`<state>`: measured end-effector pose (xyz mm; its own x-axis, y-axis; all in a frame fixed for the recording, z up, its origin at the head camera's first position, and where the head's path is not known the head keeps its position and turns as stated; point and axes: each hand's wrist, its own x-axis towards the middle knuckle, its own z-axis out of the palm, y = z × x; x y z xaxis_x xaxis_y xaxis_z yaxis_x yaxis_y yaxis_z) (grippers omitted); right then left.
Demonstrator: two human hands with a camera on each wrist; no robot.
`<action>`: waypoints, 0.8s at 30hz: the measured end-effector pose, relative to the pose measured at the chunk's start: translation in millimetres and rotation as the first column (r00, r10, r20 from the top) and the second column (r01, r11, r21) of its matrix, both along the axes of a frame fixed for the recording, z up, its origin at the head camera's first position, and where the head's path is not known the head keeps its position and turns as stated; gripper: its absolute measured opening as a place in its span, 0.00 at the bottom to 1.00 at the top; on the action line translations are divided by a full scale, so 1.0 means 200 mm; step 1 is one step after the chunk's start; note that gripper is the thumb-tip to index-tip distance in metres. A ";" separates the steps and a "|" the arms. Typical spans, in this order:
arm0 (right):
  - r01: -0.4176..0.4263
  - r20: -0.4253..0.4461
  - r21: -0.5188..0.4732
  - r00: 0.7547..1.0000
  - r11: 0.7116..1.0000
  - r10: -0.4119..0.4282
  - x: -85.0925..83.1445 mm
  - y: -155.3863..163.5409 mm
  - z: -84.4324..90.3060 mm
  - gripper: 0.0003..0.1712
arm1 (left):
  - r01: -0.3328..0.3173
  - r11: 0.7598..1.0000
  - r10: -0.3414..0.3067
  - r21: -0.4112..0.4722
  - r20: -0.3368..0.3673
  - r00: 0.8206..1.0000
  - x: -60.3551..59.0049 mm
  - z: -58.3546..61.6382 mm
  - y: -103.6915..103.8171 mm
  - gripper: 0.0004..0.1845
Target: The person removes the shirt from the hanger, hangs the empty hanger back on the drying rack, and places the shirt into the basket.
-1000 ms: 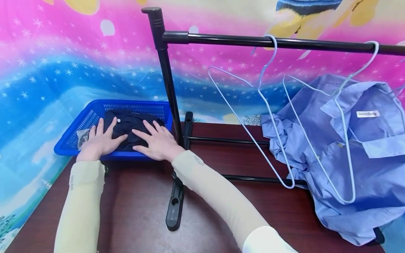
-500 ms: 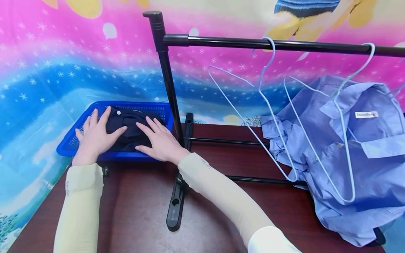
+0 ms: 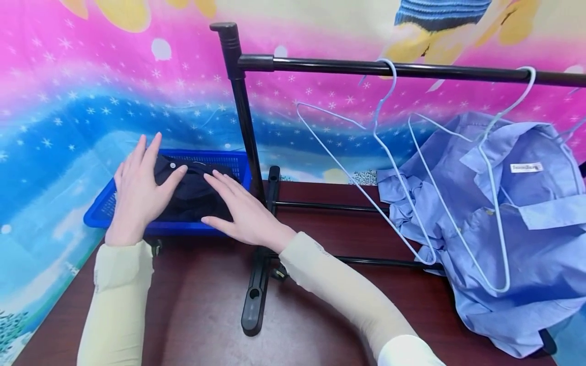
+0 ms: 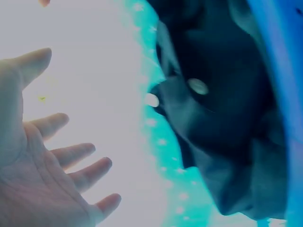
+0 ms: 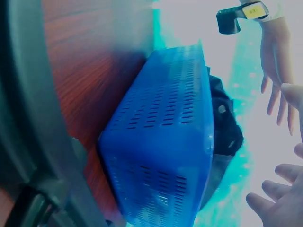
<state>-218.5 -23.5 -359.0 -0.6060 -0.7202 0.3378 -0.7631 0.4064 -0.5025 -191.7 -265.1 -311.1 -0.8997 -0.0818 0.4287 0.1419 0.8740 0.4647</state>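
A person stands at a dark red counter (image 3: 201, 305), both arms in cream sleeves reaching toward a blue basket (image 3: 98, 216) at its far left edge. A dark garment (image 3: 194, 195) with a small white button lies bunched inside the basket.

The left hand (image 3: 137, 195) has its fingers straight and slightly spread. A second ago it lay flat on the garment; now it is tilted up, fingertips rising above the basket's far rim, and only the thumb looks to be touching the cloth near the button. In the left wrist view the palm (image 4: 42, 175) is open and apart from the garment (image 4: 222, 118), holding nothing.

The right hand (image 3: 242, 211) also has straight, relaxed fingers. It has slid back toward the near right corner of the basket, its heel now over the basket's near edge, fingertips touching or just above the garment. It holds nothing either.

Judging from this, both hands have finished pressing the garment down and are lifting off, leaving it settled in the basket.

Just right of the basket stands a black clothes rack (image 3: 244, 132), its foot on the counter. Two pale blue wire hangers (image 3: 380, 147) hang from its rail. A light blue shirt (image 3: 526, 229) lies crumpled at the right, partly against the second hanger. A bright pink and blue starry cloth (image 3: 91, 91) covers the wall behind.
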 end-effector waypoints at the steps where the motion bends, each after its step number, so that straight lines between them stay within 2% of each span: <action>1: -0.008 -0.004 -0.013 1.000 1.000 0.008 0.01 0.02 0.00 0.49 | 0.012 1.000 -0.012 0.004 -0.023 1.000 0.01 0.01 0.01 0.43; 6: -0.043 -0.022 -0.066 0.999 0.997 0.042 0.07 0.12 0.01 0.48 | 0.062 0.998 -0.060 0.009 -0.132 0.989 0.05 0.06 0.08 0.42; 11: -0.068 -0.076 -0.132 0.995 0.989 0.058 0.11 0.19 0.04 0.47 | 0.110 0.994 -0.108 -0.001 -0.222 0.969 0.06 0.09 0.15 0.41; 18: -0.064 -0.119 -0.205 0.992 0.977 0.041 0.13 0.28 0.08 0.45 | 0.175 0.985 -0.170 -0.006 -0.278 0.946 0.07 0.08 0.23 0.39; 24: -0.040 -0.111 -0.231 0.994 0.972 0.014 0.15 0.36 0.06 0.43 | 0.236 0.971 -0.232 -0.023 -0.305 0.924 0.08 0.06 0.30 0.39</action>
